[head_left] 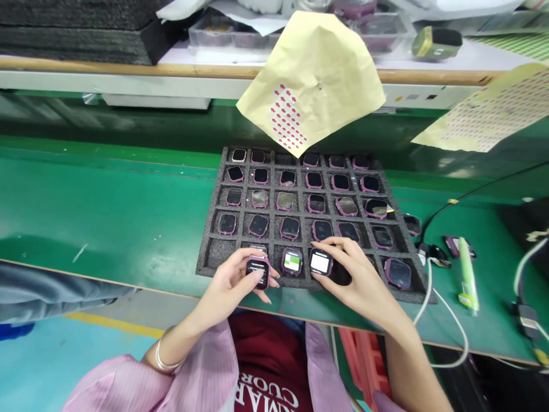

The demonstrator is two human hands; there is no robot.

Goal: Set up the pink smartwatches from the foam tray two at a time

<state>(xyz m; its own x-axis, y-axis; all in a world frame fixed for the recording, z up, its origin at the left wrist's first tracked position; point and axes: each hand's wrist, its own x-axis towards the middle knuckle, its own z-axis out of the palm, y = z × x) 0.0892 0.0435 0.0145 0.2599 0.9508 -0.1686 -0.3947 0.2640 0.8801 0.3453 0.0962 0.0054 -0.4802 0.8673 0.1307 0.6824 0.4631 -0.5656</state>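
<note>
Two bare hands meet a tray (219,252) of grainy dark-grey foam, divided into squarish compartments, on a glossy green tabletop (107,212). The left hand (234,279) is closed around a rounded-square watch (254,266) with a purple rim and smooth dark screen, at the tray's near edge, thumb against the glass. The right hand (354,273) pinches a second watch (321,261), its screen lit white, by its edges at the front row. Between them lies a third watch (292,261), showing green and white. Creased yellow paper (330,68) with red arrows hangs beyond.
</note>
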